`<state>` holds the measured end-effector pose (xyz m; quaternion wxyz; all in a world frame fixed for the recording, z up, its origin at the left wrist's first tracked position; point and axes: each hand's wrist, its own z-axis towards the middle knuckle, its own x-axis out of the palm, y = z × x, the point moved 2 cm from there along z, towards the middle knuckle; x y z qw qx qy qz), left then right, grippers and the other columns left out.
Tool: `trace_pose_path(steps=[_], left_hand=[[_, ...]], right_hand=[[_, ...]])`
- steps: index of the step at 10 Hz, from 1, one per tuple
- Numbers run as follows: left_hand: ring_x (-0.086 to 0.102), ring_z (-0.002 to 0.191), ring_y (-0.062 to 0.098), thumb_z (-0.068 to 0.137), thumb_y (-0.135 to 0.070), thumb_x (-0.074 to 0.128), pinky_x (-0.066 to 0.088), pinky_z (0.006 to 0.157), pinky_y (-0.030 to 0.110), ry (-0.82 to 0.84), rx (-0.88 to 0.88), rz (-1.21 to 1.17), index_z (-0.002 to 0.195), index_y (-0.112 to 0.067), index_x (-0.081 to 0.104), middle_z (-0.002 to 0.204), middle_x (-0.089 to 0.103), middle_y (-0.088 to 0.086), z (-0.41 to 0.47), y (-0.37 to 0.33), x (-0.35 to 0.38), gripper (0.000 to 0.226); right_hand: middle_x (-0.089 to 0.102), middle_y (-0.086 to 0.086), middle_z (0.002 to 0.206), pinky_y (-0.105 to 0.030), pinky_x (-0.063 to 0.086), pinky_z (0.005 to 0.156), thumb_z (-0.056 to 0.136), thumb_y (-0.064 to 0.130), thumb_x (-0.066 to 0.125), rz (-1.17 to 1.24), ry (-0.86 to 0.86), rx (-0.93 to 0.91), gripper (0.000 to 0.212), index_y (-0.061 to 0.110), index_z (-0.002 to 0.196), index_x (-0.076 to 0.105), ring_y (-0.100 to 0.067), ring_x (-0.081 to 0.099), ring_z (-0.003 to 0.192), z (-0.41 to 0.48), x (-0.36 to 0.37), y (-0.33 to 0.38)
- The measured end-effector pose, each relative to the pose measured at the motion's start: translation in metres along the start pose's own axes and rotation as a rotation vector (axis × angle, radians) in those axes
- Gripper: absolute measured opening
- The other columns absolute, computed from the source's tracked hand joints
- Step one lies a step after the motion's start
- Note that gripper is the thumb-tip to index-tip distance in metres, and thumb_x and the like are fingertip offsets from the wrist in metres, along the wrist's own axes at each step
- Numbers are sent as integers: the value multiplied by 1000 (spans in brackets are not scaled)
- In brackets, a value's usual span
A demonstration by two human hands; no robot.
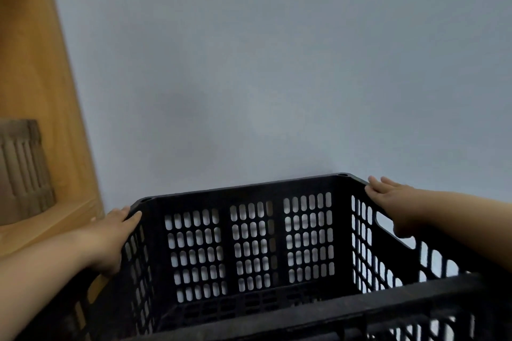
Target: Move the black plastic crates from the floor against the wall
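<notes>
Head view is showing a black plastic crate (249,246) sitting low in the scene, its far side close to the pale grey wall (277,63). Left hand (110,241) is gripping the crate's left rim near the far corner, fingers (133,217) curling over the edge. Right hand (393,202) is lying on the right rim, its fingers stretching flat along the top edge, thumb hanging inside. Wooden shelving (36,77) is standing at the left, holding a cardboard box (22,168).
</notes>
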<state>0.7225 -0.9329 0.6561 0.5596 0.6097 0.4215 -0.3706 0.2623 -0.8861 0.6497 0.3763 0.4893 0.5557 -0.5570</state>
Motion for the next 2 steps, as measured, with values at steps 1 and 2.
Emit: trace_pose_path(steps=[1, 2], left_hand=[[-6, 145, 33, 80, -43, 59, 9, 119, 40, 21, -15, 24, 146, -15, -14, 155, -13, 20, -14, -5, -24, 102], [12, 144, 28, 86, -44, 53, 19, 116, 33, 4, 66, -182, 148, -18, 6, 157, 6, 14, -42, -11, -59, 81]], right_hand=[[-22, -8, 155, -45, 4, 117, 84, 32, 59, 97, -19, 34, 95, 17, 146, -11, -25, -15, 143, -16, -28, -8], [-15, -2, 157, -38, 6, 117, 88, 41, 54, 321, -237, -36, 86, 19, 147, -5, -20, -5, 145, -63, -74, -16]])
